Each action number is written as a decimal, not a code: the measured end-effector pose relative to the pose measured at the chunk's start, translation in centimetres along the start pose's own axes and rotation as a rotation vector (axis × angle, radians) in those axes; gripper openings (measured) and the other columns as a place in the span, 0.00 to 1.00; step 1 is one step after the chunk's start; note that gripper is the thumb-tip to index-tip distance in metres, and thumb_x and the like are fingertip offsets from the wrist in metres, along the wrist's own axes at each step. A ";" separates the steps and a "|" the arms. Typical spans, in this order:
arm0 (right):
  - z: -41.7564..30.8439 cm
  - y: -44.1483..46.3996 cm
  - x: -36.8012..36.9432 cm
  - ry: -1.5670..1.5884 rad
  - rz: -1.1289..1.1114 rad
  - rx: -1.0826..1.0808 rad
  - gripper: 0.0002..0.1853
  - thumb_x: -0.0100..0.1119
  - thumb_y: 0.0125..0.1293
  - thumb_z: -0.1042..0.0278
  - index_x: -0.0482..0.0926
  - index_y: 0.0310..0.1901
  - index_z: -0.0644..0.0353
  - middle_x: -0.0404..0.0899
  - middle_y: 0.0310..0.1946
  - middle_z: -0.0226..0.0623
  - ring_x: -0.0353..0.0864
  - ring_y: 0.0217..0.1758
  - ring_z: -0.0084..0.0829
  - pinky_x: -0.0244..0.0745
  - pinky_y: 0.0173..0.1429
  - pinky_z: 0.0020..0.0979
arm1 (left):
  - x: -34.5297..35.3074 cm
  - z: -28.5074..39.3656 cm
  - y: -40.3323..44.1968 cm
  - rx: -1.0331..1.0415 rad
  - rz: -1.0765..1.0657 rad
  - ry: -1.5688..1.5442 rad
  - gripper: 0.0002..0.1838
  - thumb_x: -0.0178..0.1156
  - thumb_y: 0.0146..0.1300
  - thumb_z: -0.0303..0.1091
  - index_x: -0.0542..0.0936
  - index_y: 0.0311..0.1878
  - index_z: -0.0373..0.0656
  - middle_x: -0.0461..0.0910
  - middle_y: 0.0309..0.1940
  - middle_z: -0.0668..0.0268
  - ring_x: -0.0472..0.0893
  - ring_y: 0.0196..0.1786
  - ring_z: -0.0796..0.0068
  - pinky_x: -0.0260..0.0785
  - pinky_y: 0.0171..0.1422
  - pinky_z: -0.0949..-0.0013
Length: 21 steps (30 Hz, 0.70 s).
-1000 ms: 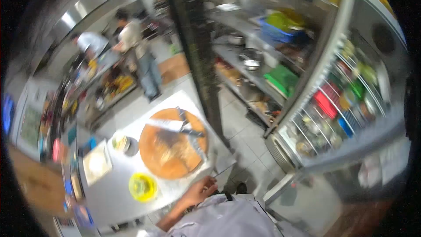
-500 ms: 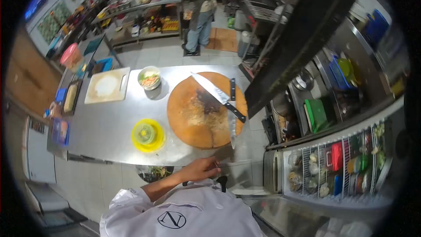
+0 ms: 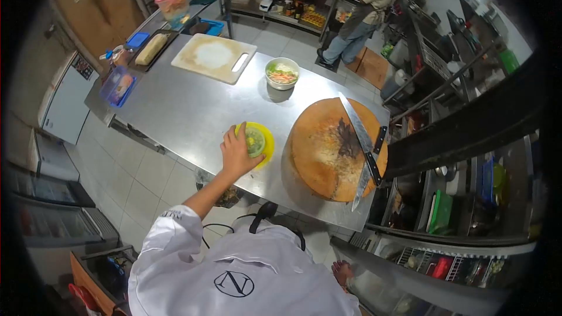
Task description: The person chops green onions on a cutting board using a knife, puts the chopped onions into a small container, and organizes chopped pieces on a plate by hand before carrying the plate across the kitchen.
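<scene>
My left hand [image 3: 234,155] is closed round a small translucent tub [image 3: 254,142] with green contents, its fingers and thumb on the sides. The tub rests on a yellow plate-like disc [image 3: 268,140] on the steel table. Low in the view, my right hand [image 3: 341,270] is beside the front of my jacket, near the opened refrigerator door [image 3: 374,281]; its fingers show only in part. To the right of the tub lies a round wooden chopping board [image 3: 316,152] with two knives, one a large chef's knife [image 3: 357,126]. A white bowl [image 3: 282,76] of chopped vegetables stands behind.
A white cutting board [image 3: 213,57] lies at the table's far left, near a tray with a loaf-like block [image 3: 151,50] and a blue-lidded container [image 3: 120,88]. A dark post [image 3: 462,140] rises on the right. Another person [image 3: 369,11] stands at the back counter.
My left hand has moved from the front of my body onto the green tub. My view has turned left. My right hand has come into view at the lower right.
</scene>
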State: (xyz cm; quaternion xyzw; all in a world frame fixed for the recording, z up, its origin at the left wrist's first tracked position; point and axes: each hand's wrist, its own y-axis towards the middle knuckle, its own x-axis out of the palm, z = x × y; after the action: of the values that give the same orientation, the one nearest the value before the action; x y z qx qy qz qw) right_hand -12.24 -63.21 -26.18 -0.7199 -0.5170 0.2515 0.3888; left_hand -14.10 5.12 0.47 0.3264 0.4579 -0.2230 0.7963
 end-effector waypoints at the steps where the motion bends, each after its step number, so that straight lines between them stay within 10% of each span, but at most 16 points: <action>1: -0.2 0.2 0.9 -0.166 -0.009 -0.083 0.19 0.60 0.79 0.46 0.83 0.52 0.54 0.89 0.49 0.43 0.91 0.49 0.49 0.85 0.54 0.55 | 0.8 -0.9 0.3 -0.011 0.007 -0.001 0.63 0.87 0.49 0.53 0.63 0.85 0.44 0.71 0.70 0.44 0.76 0.66 0.36 0.73 0.69 0.39; 6: -0.2 -1.6 8.0 -0.574 -0.110 -0.144 0.11 0.65 0.80 0.58 0.82 0.53 0.55 0.89 0.48 0.45 0.93 0.40 0.41 0.88 0.37 0.42 | 2.9 -2.8 0.7 -0.086 -0.195 -0.189 0.63 0.88 0.44 0.45 0.64 0.84 0.45 0.72 0.68 0.44 0.77 0.69 0.38 0.77 0.69 0.43; 8: -0.4 -2.4 10.3 -0.939 -0.332 -0.075 0.20 0.66 0.77 0.64 0.79 0.66 0.62 0.91 0.44 0.43 0.93 0.39 0.38 0.88 0.42 0.39 | 0.4 -1.9 -0.3 -0.144 -0.147 -0.240 0.61 0.87 0.45 0.43 0.65 0.83 0.45 0.73 0.67 0.45 0.78 0.68 0.39 0.77 0.70 0.45; 14: -0.5 -3.5 17.3 -1.287 -0.876 -0.108 0.15 0.64 0.83 0.60 0.85 0.60 0.62 0.91 0.44 0.41 0.92 0.47 0.32 0.87 0.50 0.34 | -5.9 -4.2 -8.7 -0.294 0.189 -0.258 0.57 0.85 0.47 0.40 0.66 0.80 0.38 0.74 0.65 0.44 0.78 0.68 0.39 0.75 0.73 0.47; 17: -1.1 -6.4 23.9 -1.394 -1.108 -0.417 0.14 0.62 0.85 0.61 0.85 0.59 0.63 0.91 0.45 0.42 0.92 0.47 0.31 0.86 0.53 0.34 | -7.3 -7.6 -17.1 -0.420 0.323 -0.083 0.57 0.85 0.46 0.41 0.67 0.78 0.35 0.74 0.64 0.43 0.78 0.67 0.39 0.75 0.72 0.47; 21: -2.5 -14.1 34.1 -1.171 -1.320 -0.241 0.16 0.59 0.87 0.58 0.85 0.59 0.63 0.92 0.48 0.43 0.93 0.48 0.31 0.86 0.55 0.35 | -7.2 -13.5 -33.3 -0.695 0.162 0.092 0.59 0.87 0.46 0.44 0.65 0.79 0.35 0.74 0.65 0.43 0.76 0.69 0.38 0.72 0.75 0.44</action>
State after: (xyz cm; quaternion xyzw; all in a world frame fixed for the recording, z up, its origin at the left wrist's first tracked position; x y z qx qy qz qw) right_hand -6.47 -29.66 -11.84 -0.0672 -0.9652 0.2478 0.0495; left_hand -47.18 -7.60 -8.71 0.0809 0.5146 0.0248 0.8533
